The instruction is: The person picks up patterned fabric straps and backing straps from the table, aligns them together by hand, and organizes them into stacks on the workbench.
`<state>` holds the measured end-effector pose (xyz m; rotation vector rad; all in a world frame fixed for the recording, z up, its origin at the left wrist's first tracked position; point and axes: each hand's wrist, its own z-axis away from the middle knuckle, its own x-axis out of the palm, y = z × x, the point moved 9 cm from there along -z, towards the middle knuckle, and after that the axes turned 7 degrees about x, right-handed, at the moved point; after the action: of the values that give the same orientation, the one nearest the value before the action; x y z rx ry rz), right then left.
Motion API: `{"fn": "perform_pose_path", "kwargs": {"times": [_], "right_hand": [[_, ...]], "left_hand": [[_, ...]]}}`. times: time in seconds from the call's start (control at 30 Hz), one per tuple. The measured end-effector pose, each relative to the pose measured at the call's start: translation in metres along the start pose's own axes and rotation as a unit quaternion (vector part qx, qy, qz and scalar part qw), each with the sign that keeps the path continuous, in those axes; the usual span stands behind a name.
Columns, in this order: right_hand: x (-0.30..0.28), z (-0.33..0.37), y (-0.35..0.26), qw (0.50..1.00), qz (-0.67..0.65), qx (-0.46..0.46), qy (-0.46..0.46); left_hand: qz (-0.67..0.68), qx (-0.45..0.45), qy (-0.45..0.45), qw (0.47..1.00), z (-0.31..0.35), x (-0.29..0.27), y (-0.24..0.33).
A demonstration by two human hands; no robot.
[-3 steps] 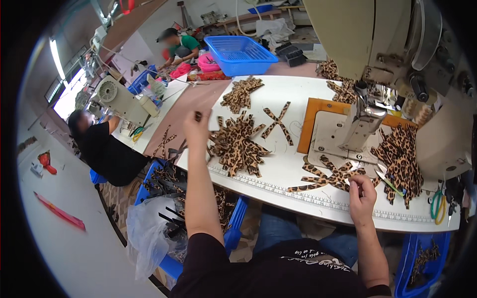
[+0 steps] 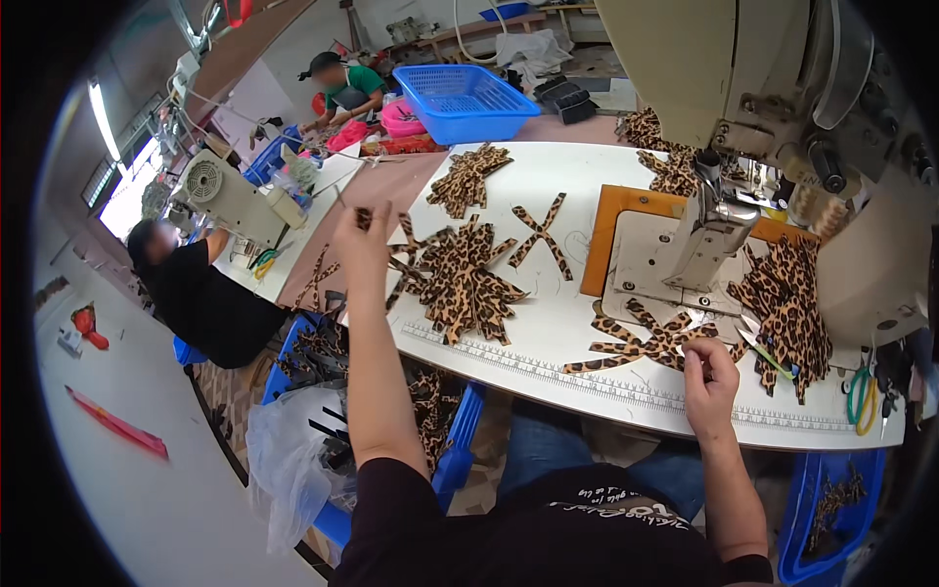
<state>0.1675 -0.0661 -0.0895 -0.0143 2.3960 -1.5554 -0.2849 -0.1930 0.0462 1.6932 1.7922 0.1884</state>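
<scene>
Over the table's left edge, my left hand is closed, with a small end of a leopard-print fabric strip showing between its fingers. Just right of it lies a heap of leopard-print strips. My right hand is pinched beside crossed leopard-print strips at the front of the table; a small pale bit shows at its fingertips, too small to name. A single crossed pair of strips lies between the heap and the sewing machine.
Another pile of strips and green-handled scissors lie at right. A ruler tape runs along the front edge. Blue bins with strips stand below the table. A blue basket is behind; two people work at left.
My left hand has moved left, away from the heap, uncovering crossed strips beside it. The right hand has hardly moved. The whole view has shifted slightly.
</scene>
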Motion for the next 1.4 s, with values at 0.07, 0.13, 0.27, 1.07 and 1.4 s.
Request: {"fn": "perform_pose_path", "kwargs": {"times": [0.07,0.13,0.27,1.07,1.4], "right_hand": [[0.003,-0.001,0.006,1.0,-0.004,0.009,-0.004],[0.001,-0.001,0.004,1.0,-0.002,0.01,-0.002],[-0.004,-0.001,0.003,1.0,0.001,0.007,0.007],[-0.024,-0.028,0.013,0.993,-0.045,0.01,0.108],[-0.047,-0.037,0.048,0.949,-0.238,0.104,0.178]], "left_hand": [[-0.014,0.053,-0.002,0.998,-0.012,-0.007,0.021],[-0.023,0.035,-0.029,0.999,-0.02,-0.005,0.016],[0.136,-0.124,-0.067,0.981,-0.022,0.02,-0.014],[0.072,0.041,-0.22,0.972,0.02,0.053,0.099],[0.111,0.337,-0.527,0.772,0.213,0.227,0.265]]}}
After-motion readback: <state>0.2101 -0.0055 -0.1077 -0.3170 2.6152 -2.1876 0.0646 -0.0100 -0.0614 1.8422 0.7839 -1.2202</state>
